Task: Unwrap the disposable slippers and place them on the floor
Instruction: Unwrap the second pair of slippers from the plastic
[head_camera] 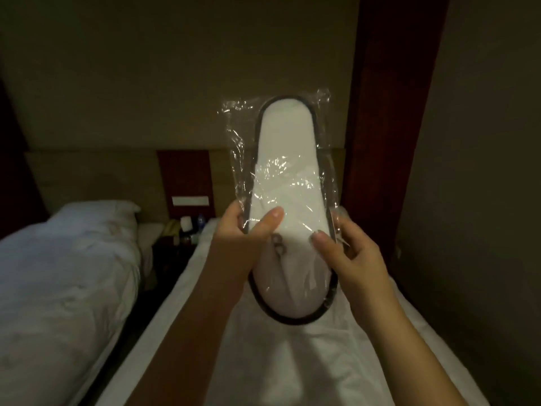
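Note:
White disposable slippers (288,159) with a dark trim, stacked flat, are held upright in front of me above a bed. A clear plastic wrapper (234,124) covers their upper part, and its crinkled edges stick out at the top. The lower end, near a small dark logo, looks free of the wrapper. My left hand (243,238) grips the left edge with the thumb across the front. On the right edge, my right hand (351,253) pinches the slippers and wrapper, thumb on the front.
Below my arms lies a bed with a white sheet (307,361). A second bed with a white duvet (67,273) stands to the left across a dark, narrow gap. Between the headboards a nightstand (181,235) carries bottles. A dark wall runs close along the right.

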Action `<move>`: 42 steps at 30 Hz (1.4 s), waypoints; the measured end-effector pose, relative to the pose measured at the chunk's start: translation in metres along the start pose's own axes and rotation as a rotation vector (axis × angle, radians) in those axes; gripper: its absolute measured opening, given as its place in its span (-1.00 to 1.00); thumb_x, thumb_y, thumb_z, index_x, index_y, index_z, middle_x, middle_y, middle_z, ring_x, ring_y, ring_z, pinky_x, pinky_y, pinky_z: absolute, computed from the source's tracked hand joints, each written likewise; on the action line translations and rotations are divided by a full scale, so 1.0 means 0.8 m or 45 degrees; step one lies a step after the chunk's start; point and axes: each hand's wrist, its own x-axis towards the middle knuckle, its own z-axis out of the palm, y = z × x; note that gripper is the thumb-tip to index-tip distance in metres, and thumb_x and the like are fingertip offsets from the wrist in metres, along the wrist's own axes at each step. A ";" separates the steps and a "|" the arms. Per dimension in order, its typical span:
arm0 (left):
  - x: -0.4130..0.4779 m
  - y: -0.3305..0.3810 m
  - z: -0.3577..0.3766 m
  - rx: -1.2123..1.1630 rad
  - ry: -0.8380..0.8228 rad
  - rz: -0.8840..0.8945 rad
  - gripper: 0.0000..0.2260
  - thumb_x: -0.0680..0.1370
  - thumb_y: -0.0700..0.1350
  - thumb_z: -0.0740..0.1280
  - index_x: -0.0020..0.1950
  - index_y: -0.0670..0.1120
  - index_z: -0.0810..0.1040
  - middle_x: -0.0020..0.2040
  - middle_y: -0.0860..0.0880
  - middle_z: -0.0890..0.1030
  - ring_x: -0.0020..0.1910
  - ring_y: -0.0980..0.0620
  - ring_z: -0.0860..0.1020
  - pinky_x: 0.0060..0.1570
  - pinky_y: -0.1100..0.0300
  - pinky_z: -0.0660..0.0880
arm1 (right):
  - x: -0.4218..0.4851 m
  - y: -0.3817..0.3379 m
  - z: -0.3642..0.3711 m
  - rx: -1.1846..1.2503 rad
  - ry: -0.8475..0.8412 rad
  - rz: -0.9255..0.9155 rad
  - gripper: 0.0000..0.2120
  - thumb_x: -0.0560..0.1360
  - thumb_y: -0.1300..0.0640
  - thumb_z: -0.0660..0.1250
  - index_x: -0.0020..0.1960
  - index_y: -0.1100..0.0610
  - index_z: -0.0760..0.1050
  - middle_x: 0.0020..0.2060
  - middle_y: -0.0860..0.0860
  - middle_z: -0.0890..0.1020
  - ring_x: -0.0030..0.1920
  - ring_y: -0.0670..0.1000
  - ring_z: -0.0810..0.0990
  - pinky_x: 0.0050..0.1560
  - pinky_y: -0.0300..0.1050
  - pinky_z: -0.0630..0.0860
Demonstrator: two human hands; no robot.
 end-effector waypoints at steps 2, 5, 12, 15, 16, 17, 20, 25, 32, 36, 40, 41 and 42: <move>0.000 0.042 0.000 0.001 0.033 0.091 -0.72 0.47 -0.17 0.41 0.17 -0.12 0.55 -0.03 -0.01 0.70 -0.07 0.09 0.68 -0.11 0.27 0.57 | 0.002 -0.039 0.005 0.015 0.019 -0.047 -0.50 0.36 -0.05 0.30 0.27 0.08 0.50 0.04 -0.09 0.68 0.03 -0.17 0.65 -0.09 -0.36 0.54; -0.005 0.093 -0.003 -0.035 0.018 0.124 -0.67 0.45 -0.07 0.43 0.20 -0.03 0.54 0.03 0.01 0.70 0.00 0.07 0.67 -0.02 0.17 0.58 | -0.002 -0.083 0.003 -0.021 0.061 -0.078 -0.57 0.47 -0.10 0.20 0.28 0.01 0.48 0.04 -0.08 0.67 0.02 -0.15 0.65 -0.14 -0.33 0.56; -0.025 0.143 -0.011 -0.101 0.177 0.178 -0.64 0.44 -0.07 0.45 0.22 -0.03 0.52 0.07 -0.02 0.68 -0.02 0.05 0.68 -0.08 0.16 0.60 | -0.044 -0.116 -0.012 -0.153 -0.114 -0.075 -0.82 0.52 0.23 0.28 0.10 0.16 0.56 -0.14 0.10 0.67 -0.24 0.02 0.68 -0.27 -0.14 0.62; -0.031 0.145 -0.012 -0.097 0.169 0.168 -0.63 0.43 -0.06 0.45 0.22 -0.02 0.52 0.07 -0.01 0.68 -0.02 0.04 0.68 -0.06 0.13 0.60 | -0.050 -0.114 -0.011 -0.139 -0.087 -0.107 -0.86 0.49 0.33 0.32 0.04 0.24 0.57 -0.22 0.15 0.67 -0.31 -0.04 0.66 -0.35 -0.24 0.58; -0.034 0.146 -0.012 -0.099 0.167 0.170 -0.63 0.43 -0.06 0.45 0.23 -0.02 0.52 0.08 -0.01 0.68 -0.01 0.04 0.67 -0.03 0.11 0.60 | -0.051 -0.113 -0.010 -0.125 -0.063 -0.107 -0.88 0.48 0.35 0.33 0.01 0.28 0.57 -0.24 0.18 0.67 -0.34 -0.06 0.65 -0.36 -0.26 0.58; -0.035 0.146 -0.013 -0.097 0.169 0.172 -0.63 0.44 -0.05 0.45 0.22 -0.02 0.52 0.08 -0.01 0.68 0.00 0.04 0.67 -0.01 0.10 0.60 | -0.051 -0.112 -0.009 -0.108 -0.044 -0.094 -0.89 0.47 0.36 0.33 -0.02 0.31 0.57 -0.25 0.21 0.66 -0.35 -0.05 0.65 -0.35 -0.25 0.59; -0.037 0.147 -0.018 -0.077 0.192 0.174 -0.67 0.44 -0.05 0.44 0.19 0.01 0.53 0.06 0.02 0.69 0.00 0.04 0.67 -0.01 0.11 0.59 | -0.052 -0.107 -0.008 -0.073 -0.056 -0.043 -0.92 0.45 0.36 0.35 -0.07 0.35 0.57 -0.33 0.19 0.65 -0.36 0.00 0.65 -0.33 -0.21 0.61; -0.040 0.148 -0.024 -0.101 0.231 0.182 -0.69 0.45 -0.07 0.43 0.18 -0.03 0.54 0.04 -0.01 0.69 -0.01 0.03 0.67 -0.02 0.12 0.59 | -0.056 -0.110 -0.004 -0.008 -0.107 0.004 -0.93 0.47 0.35 0.33 -0.07 0.34 0.56 -0.37 0.15 0.62 -0.40 -0.02 0.61 -0.35 -0.23 0.59; -0.046 0.151 -0.031 -0.120 0.252 0.230 -0.70 0.47 -0.10 0.42 0.19 -0.05 0.53 0.06 0.01 0.68 0.00 0.07 0.67 -0.05 0.21 0.59 | -0.061 -0.109 0.002 0.054 -0.054 0.075 -0.87 0.46 0.30 0.34 -0.01 0.24 0.61 -0.34 0.12 0.65 -0.37 -0.02 0.63 -0.30 -0.22 0.61; -0.044 0.159 -0.037 -0.074 0.296 0.252 -0.65 0.45 -0.06 0.43 0.22 -0.03 0.51 0.09 0.01 0.67 0.04 0.05 0.65 0.05 0.10 0.57 | -0.069 -0.102 0.009 -0.053 -0.097 0.113 -0.91 0.42 0.29 0.40 -0.10 0.24 0.65 -0.26 0.16 0.71 -0.32 0.02 0.69 -0.27 -0.21 0.63; -0.047 0.157 -0.045 0.042 0.221 0.265 -0.57 0.40 -0.01 0.44 0.24 -0.01 0.49 0.08 0.04 0.66 0.01 0.12 0.65 -0.02 0.19 0.56 | -0.065 -0.091 0.007 -0.123 -0.129 0.185 -0.91 0.42 0.37 0.40 -0.24 0.30 0.66 -0.38 0.19 0.68 -0.41 -0.02 0.62 -0.34 -0.29 0.58; -0.048 0.154 -0.046 0.077 0.202 0.262 -0.54 0.37 0.01 0.44 0.25 0.00 0.48 0.09 0.05 0.65 0.02 0.14 0.65 -0.03 0.22 0.56 | -0.063 -0.091 0.005 -0.199 -0.194 0.208 -0.91 0.42 0.37 0.41 -0.24 0.29 0.66 -0.38 0.18 0.69 -0.40 -0.04 0.62 -0.33 -0.32 0.56; -0.050 0.149 -0.049 0.112 0.182 0.258 -0.51 0.34 0.03 0.44 0.26 0.02 0.48 0.10 0.07 0.64 0.03 0.16 0.64 -0.03 0.24 0.57 | -0.062 -0.093 0.004 -0.304 -0.277 0.230 -0.93 0.41 0.36 0.42 -0.22 0.28 0.67 -0.36 0.16 0.70 -0.39 -0.07 0.62 -0.31 -0.35 0.55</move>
